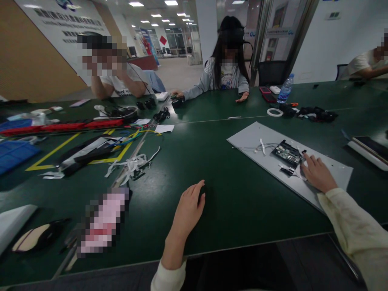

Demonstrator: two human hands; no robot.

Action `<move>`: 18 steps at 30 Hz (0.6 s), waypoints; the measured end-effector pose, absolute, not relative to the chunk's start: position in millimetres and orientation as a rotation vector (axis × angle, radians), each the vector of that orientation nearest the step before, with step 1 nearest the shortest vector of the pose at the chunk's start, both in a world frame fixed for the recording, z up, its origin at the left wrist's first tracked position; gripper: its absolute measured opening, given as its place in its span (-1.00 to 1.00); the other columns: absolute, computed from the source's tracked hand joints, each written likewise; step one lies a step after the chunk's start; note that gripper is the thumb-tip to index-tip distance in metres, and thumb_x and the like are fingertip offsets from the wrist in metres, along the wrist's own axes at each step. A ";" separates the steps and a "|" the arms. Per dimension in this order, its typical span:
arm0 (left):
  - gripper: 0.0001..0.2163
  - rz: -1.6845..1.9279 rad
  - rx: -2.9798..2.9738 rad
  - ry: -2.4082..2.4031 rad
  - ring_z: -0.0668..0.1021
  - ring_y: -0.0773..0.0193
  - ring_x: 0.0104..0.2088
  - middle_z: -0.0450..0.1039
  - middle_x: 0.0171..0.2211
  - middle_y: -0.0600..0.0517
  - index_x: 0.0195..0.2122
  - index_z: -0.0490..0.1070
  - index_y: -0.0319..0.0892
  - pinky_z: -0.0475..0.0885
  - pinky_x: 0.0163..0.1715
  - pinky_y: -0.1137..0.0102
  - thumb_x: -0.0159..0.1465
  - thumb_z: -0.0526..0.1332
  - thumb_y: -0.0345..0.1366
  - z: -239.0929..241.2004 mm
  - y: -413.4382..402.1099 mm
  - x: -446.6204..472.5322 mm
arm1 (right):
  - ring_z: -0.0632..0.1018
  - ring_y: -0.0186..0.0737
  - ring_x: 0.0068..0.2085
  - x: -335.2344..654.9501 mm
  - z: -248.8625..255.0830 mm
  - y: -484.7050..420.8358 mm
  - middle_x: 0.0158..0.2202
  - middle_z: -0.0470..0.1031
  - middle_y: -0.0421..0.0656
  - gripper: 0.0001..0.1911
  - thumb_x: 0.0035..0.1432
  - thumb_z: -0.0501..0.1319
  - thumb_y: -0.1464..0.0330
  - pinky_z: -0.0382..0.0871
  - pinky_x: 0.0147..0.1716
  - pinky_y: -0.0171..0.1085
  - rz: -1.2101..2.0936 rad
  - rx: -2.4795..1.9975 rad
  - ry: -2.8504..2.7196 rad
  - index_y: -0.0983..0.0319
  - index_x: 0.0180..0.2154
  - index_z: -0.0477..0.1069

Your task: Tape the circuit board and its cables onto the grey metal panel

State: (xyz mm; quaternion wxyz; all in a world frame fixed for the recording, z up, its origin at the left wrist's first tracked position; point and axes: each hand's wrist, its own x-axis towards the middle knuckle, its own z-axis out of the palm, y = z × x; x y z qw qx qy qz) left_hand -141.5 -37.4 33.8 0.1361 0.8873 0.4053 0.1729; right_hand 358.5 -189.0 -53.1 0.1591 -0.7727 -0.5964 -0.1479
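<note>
My left hand rests on the green table, fingers stretched forward and thumb apart. It holds nothing I can see; the dark patch between thumb and fingers is too dim to tell. At the right, my right hand lies over a light grey panel, its fingers bent around the right edge of a black-framed circuit board. The undersides of those fingertips are hidden. Beside the board lie a small black piece and a white strip near my thumb. Thin cables run from the board's left side.
Crumpled white strips lie left of centre, with a dark device beyond. A mouse sits front left. A tape roll and a water bottle stand at the back right. Co-workers sit across the table.
</note>
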 end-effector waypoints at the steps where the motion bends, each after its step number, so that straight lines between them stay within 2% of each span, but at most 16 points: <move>1: -0.65 0.507 2.570 1.173 0.44 0.13 0.09 0.35 0.11 -0.06 0.17 0.19 -0.10 0.38 0.09 0.08 0.37 0.02 -0.28 34.9 -38.2 -140.7 | 0.26 0.31 0.19 357.7 -54.8 -189.2 0.21 0.21 0.22 -0.45 0.19 -0.03 0.31 0.11 0.09 0.35 -0.442 -2.206 -1.735 0.42 0.17 0.20; 6: -0.64 0.544 2.576 1.140 0.40 0.14 0.12 0.32 0.12 -0.07 0.19 0.16 -0.10 0.36 0.11 0.10 0.37 0.01 -0.30 37.1 -39.3 -138.8 | 0.22 0.22 0.24 351.4 -58.7 -187.4 0.26 0.13 0.23 -0.34 0.25 -0.07 0.31 0.16 0.12 0.27 -0.513 -2.165 -1.874 0.49 0.30 -0.09; 9: -0.63 0.572 2.579 1.147 0.38 0.15 0.14 0.29 0.14 -0.07 0.21 0.14 -0.09 0.34 0.13 0.10 0.37 0.00 -0.29 35.4 -38.1 -139.6 | 0.20 0.17 0.26 343.4 -54.9 -185.4 0.29 0.07 0.19 -0.31 0.27 -0.08 0.32 0.15 0.13 0.24 -0.473 -2.146 -1.931 0.46 0.33 -0.22; 14: -0.62 0.698 2.610 1.087 0.35 0.16 0.15 0.27 0.14 -0.07 0.21 0.12 -0.09 0.30 0.17 0.13 0.36 0.01 -0.31 35.0 -36.5 -139.1 | 0.18 0.11 0.28 328.4 -47.3 -181.6 0.31 0.04 0.13 -0.31 0.28 -0.09 0.31 0.12 0.18 0.19 -0.408 -2.114 -1.982 0.41 0.35 -0.25; 18: -0.64 0.791 2.640 1.055 0.29 0.12 0.21 0.25 0.16 -0.07 0.18 0.15 -0.08 0.25 0.20 0.06 0.35 0.00 -0.35 36.4 -36.2 -136.4 | 0.16 0.04 0.29 316.9 -43.7 -177.2 0.33 0.01 0.05 -0.30 0.30 -0.10 0.29 0.08 0.23 0.11 -0.384 -2.098 -2.015 0.36 0.36 -0.29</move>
